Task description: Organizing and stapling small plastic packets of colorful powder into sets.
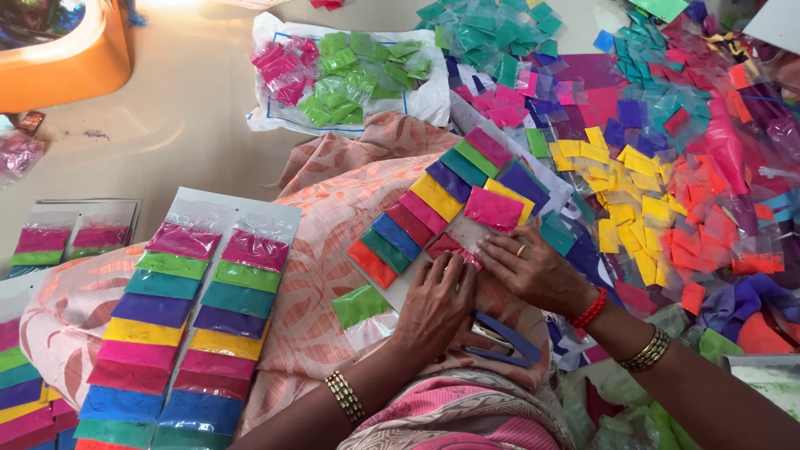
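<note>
Head view — left hand and right hand both pinch a red packet on the card — card's long axis runs up-right, away from both.

peach leaf-patterned cloth, rainbow-striped packet card, orange tub, yellow packets, green packets.
</note>
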